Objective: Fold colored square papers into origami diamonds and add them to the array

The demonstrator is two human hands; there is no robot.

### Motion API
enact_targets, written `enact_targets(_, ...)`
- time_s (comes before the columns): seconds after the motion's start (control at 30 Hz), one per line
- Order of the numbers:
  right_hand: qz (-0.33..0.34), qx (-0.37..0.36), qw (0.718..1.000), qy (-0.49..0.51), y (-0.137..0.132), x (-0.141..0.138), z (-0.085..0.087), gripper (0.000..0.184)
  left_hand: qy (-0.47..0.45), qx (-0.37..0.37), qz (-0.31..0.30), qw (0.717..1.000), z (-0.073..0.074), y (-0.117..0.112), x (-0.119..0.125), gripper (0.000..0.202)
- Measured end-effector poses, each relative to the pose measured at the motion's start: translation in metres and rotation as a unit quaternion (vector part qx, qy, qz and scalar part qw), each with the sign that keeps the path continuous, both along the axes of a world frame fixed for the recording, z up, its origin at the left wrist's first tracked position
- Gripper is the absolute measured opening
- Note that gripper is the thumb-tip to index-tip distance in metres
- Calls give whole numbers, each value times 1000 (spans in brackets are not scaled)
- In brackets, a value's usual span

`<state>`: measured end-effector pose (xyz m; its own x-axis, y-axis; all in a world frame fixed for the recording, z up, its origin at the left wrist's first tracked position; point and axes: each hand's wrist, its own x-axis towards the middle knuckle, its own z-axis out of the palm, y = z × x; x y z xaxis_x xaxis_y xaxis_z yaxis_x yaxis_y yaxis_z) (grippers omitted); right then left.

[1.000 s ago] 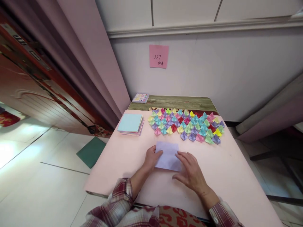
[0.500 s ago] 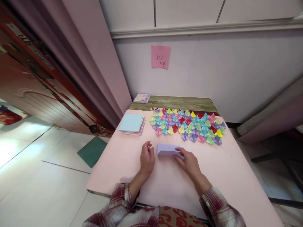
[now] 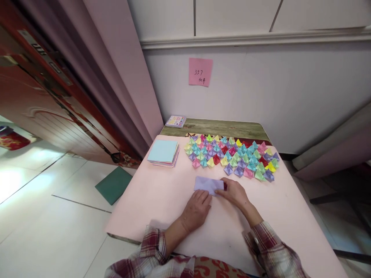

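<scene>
A sheet of purple origami paper (image 3: 207,184), folded into a long rectangle, rests on the pink-covered table in front of me. My right hand (image 3: 234,193) pinches its right end between thumb and fingers. The fingers of my left hand (image 3: 198,209) lie stretched over the paper's near left edge and press on it; the thumb is hidden. Beyond the paper, many small folded paper pieces (image 3: 232,157) in several colours stand in rows. To the left lies a stack of square paper sheets (image 3: 162,151), light blue on top.
A printed packet (image 3: 176,121) sits on the table's wooden far left end. A pink note (image 3: 200,72) is stuck to the wall. A green square (image 3: 113,185) lies on the floor left of the table, near a red door (image 3: 58,116) and curtain (image 3: 127,77).
My left hand has moved right, from beside the paper onto its near edge. The raised fold of the purple paper now lies flatter. My right hand still holds the right end.
</scene>
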<state>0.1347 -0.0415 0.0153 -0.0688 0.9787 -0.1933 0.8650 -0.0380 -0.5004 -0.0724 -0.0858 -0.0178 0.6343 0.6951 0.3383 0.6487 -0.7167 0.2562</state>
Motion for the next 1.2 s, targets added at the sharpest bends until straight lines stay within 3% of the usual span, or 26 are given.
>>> enact_targets(0.13,-90,116,989,-2,-13,2,-18,35,7,-11,2,1000,3,0,2,39)
enact_targets(0.2,-77,194,978,-11,-19,-3,-25,38,14,-14,4,1000,6,1,4,42)
enact_targets(0.27,-24,239,971,-18,-23,-9,-29,35,27,-20,7,999,8,2,7,41)
enact_targets(0.4,76,239,968,-34,-20,-14,-33,29,39,-40,12,998,10,3,9,39)
enact_targets(0.6,-17,277,958,-67,-27,3,-42,37,8,-45,88,995,3,1,5,43)
enact_targets(0.8,-109,207,969,79,-30,6,-37,32,16,-38,100,994,3,2,5,44)
enact_targets(0.97,-186,83,950,238,-13,4,-26,40,11,-38,86,996,6,2,4,40)
enact_targets(1.2,-182,21,966,185,-9,4,-20,34,3,-40,80,996,8,1,2,37)
